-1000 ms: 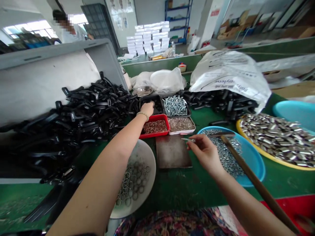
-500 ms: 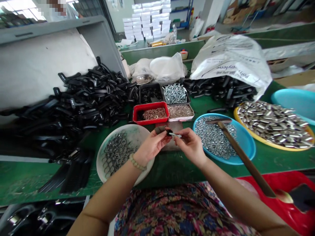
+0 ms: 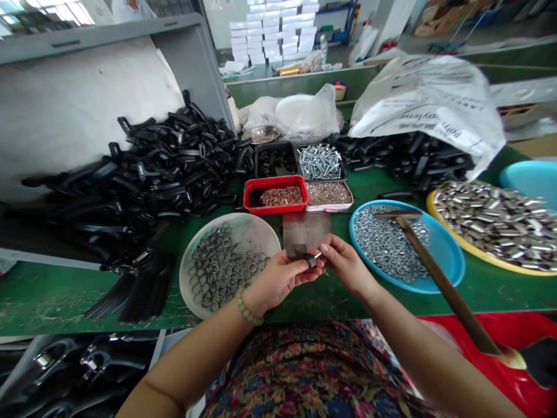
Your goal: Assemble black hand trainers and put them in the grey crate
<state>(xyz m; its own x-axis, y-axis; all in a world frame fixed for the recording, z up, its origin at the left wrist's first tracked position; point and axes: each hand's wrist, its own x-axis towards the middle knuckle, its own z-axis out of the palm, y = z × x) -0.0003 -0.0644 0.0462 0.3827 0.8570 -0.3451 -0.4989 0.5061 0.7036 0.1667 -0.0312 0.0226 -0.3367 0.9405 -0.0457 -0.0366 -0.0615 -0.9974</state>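
- Left hand: curled and closed, grasping a small silver bolt with a small dark fitting at its inner end, just above the steel plate
- Right hand: closed to a pinch on the bolt's outer end, fingertips touching it
- Bolt's long axis: almost level across the gap between the hands, its bright tip angled slightly up toward the right hand
- Just behind the hands: a flat, scuffed rectangular steel plate lying on the green workbench
- Left of the hands: a round white plastic basin holding steel split rings
- Right of the hands: a round blue plastic basin full of silver nuts, under a wooden-handled hammer lying across its rim
- Upper middle: a red tray of copper-coloured small parts, a black tray of black parts, and a metal tray of zinc-coloured bolts
- Far right: a yellow tray heaped with silver metal sleeves
- Left side: a large heap of black plastic handles
- Upper right: a white woven sack with upside-down lettering, blurred, perhaps ending "ylene"
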